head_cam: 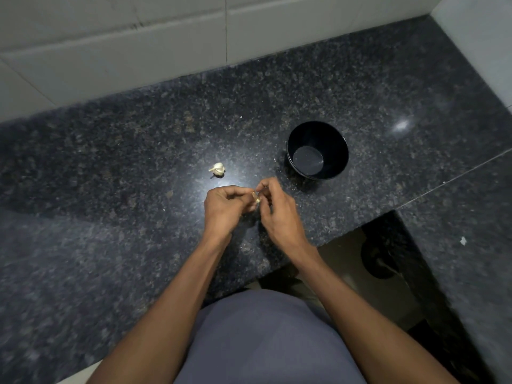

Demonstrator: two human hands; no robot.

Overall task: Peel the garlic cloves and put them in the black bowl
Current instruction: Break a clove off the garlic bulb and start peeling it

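A small garlic clove [256, 199] is held between both hands just above the dark granite counter. My left hand [225, 207] grips it with curled fingers. My right hand [277, 209] pinches at its skin with thumb and fingertips. Most of the clove is hidden by the fingers. A pale garlic bulb [218, 169] lies on the counter a little beyond my left hand. The black bowl [343, 153] stands upright to the right of the bulb and beyond my right hand, with nothing visible inside it.
The speckled granite counter [138, 162] runs to a white tiled wall [138, 51] at the back and turns along the right side [457, 203]. Its front edge drops off below my right wrist. A small white scrap [463, 240] lies on the right section.
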